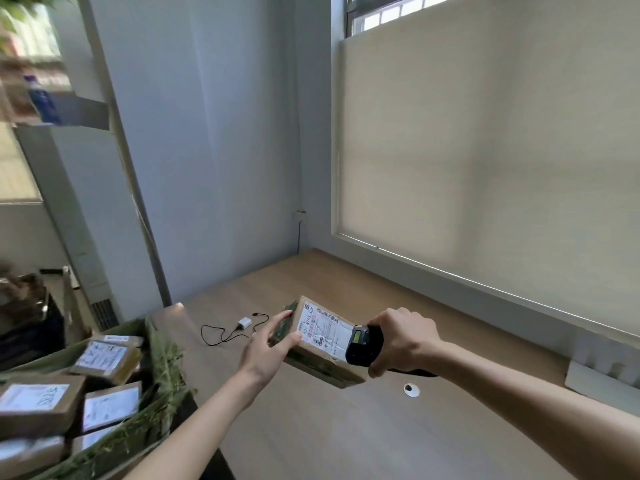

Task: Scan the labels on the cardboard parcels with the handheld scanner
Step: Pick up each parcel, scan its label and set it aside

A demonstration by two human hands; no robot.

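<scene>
The left hand (268, 344) is gripping the near-left edge of a cardboard parcel (320, 344) held above the tabletop (346, 427), fingers curled over its side, while at about three o'clock from it the right hand (398, 341) is wrapping closed round the handheld scanner (363, 344), whose head is sitting just over the label (323, 329). For a clean read the parcel should be tilting flat toward the scanner window, which is probably too close. More labelled parcels (104, 358) are waiting in a green bin (166, 368) at nine o'clock.
</scene>
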